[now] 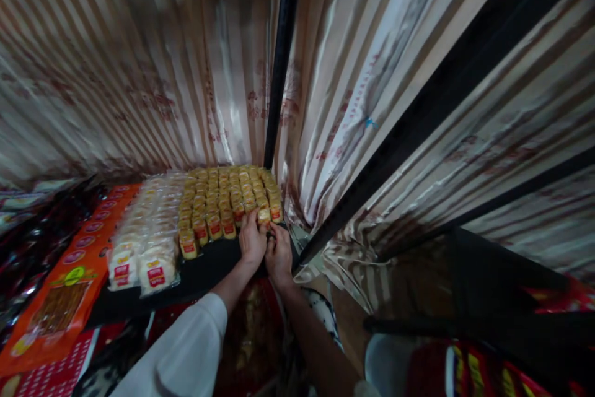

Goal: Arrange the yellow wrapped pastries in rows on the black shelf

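Both hands meet at the front edge of a black shelf [207, 270]. A small yellow snack packet with a red label [264, 215] sits at the front of a row, between my fingertips. My left hand [252, 240] has its fingers closed on the packet's left side. My right hand [277, 254] pinches at its lower right, with the fingertips partly hidden. Behind and to the left stand several tight rows of the same yellow packets [214, 199].
Left of the yellow packets are rows of clear-wrapped white packets [155, 267], then orange snack bags [69, 285] and dark glossy packs [41, 242]. A black upright post [279, 69] and a slanting black bar [395, 137] stand near striped curtains [195, 62]. Red packages [483, 372] lie lower right.
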Demonstrator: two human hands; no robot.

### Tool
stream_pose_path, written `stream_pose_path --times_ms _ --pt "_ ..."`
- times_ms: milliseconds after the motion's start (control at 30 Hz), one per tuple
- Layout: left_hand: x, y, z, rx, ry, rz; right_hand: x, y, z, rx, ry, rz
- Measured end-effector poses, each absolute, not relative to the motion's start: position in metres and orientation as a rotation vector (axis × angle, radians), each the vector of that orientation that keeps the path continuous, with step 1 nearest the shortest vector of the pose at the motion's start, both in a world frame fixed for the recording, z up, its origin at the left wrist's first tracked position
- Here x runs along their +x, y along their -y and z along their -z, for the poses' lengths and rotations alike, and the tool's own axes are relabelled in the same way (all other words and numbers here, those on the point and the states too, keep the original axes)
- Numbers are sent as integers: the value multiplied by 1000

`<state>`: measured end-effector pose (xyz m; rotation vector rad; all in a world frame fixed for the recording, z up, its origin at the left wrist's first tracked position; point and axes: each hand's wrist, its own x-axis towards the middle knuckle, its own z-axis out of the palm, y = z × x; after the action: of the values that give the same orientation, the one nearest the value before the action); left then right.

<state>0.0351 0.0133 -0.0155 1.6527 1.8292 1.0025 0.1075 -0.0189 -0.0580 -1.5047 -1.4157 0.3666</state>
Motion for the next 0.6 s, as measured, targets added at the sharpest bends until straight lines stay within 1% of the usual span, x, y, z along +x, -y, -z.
stream_pose_path --times_ms 300,400,600 --pt "40 -23 20 1829 -1957 -892 113 -1 74 -1436 1440 -320" --pt "39 -22 23 1844 -1931 -944 113 -1 77 -1444 1446 -330" --pt "32 -12 39 1797 -1744 -1169 111 5 75 -1472 1456 -312"
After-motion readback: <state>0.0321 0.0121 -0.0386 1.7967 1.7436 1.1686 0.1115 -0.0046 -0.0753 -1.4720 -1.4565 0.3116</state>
